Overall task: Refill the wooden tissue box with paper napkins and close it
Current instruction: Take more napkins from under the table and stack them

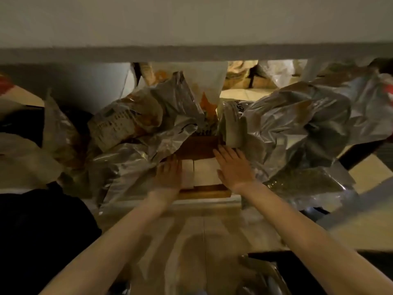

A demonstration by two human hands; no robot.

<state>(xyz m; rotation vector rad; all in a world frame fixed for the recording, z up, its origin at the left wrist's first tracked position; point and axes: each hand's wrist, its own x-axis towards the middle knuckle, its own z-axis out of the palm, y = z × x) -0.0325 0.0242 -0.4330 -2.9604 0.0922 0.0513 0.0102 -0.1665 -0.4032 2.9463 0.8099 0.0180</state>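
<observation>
The wooden tissue box (204, 193) lies on a low shelf between plastic bags, its top open. White paper napkins (202, 172) fill the near half of it. The dark wooden lid (196, 146) covers the far half. My left hand (169, 174) lies flat on the left side of the napkins, fingers together. My right hand (232, 167) rests flat on the right side, fingertips touching the lid's near edge. Neither hand grips anything.
Crumpled clear plastic bags (297, 128) crowd both sides of the box. A printed paper packet (119, 126) lies at the left and a white bag (204, 81) stands behind. A grey shelf edge (191, 53) overhangs above. Tiled floor (202, 241) shows below.
</observation>
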